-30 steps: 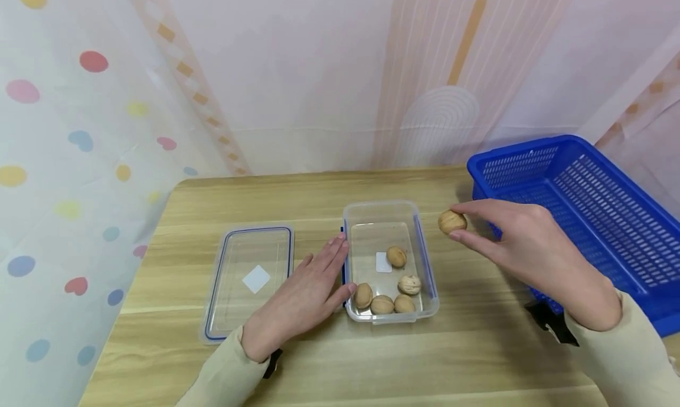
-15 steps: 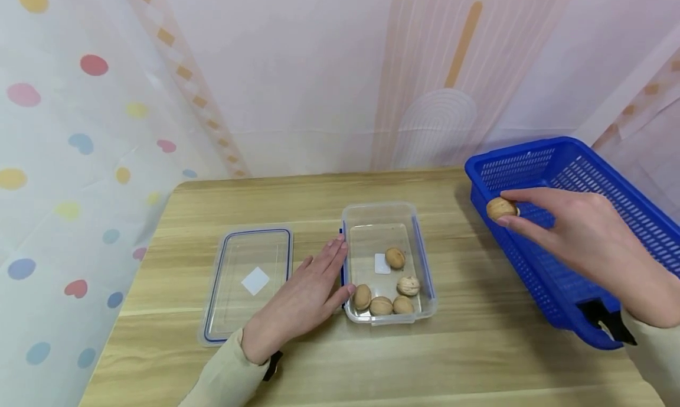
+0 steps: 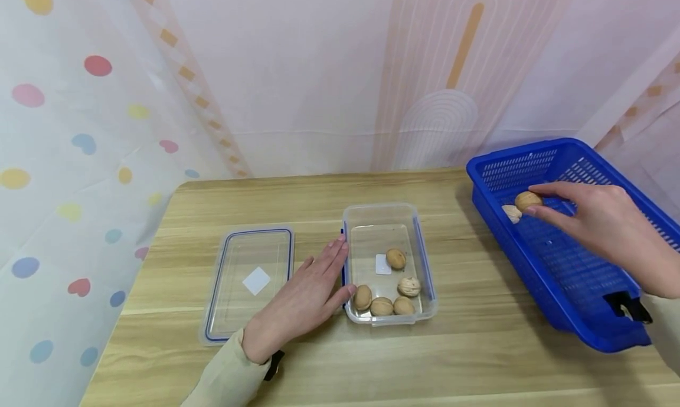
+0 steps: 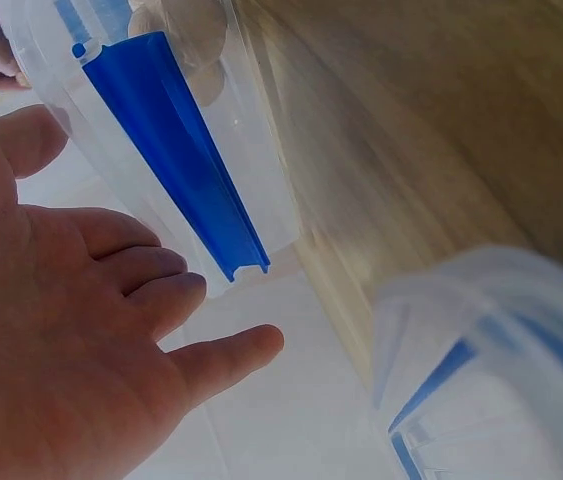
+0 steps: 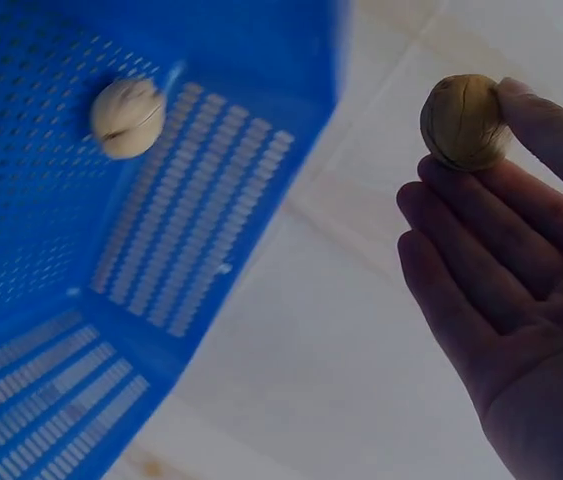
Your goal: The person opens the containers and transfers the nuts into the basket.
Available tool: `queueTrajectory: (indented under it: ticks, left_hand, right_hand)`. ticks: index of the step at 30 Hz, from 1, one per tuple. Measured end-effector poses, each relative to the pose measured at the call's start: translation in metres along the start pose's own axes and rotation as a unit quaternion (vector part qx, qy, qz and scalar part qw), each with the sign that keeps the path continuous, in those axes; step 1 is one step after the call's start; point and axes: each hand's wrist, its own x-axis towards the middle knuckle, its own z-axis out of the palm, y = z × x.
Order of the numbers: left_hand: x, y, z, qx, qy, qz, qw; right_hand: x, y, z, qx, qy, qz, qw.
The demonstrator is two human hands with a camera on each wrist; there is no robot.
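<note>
Pinching a walnut (image 3: 528,202) between thumb and fingers above the blue basket (image 3: 558,271), the right hand (image 3: 611,235) seems partway through, with one pale nut (image 3: 512,213) inside and five walnuts (image 3: 395,259) in the clear box (image 3: 366,238) beside the straight-fingered left hand (image 3: 303,298).

Spreads out as a wooden tabletop (image 3: 382,365), with pale and darker grain running mostly side to side. Carries an open clear container (image 3: 372,235) as landmark. Bears, just left of the container, a flat, blue-lined clear lid (image 3: 244,259) with a white label (image 3: 257,280). Supports, well to the container's right, a blue basket (image 3: 509,252). Curves into a rounded corner far left beyond the container.
</note>
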Motion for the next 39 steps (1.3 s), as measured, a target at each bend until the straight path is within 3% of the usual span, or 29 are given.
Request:
queueTrajectory:
  ticks: [16,31,39]
  left_hand:
    - [-0.003,-0.003,0.0,-0.015,-0.004,-0.01,0.9998]
    - [-0.002,-0.001,0.001,-0.021,-0.004,-0.011,0.9997]
    - [-0.001,0.0,0.002,-0.022,-0.009,-0.013,0.9996]
  right_hand:
    - [0.017,0.04,0.017,0.01,-0.08,0.058,0.995]
    - [0.025,0.074,0.041,0.057,-0.162,0.123,0.977]
    - [0.02,0.092,0.054,0.093,-0.179,0.095,0.975]
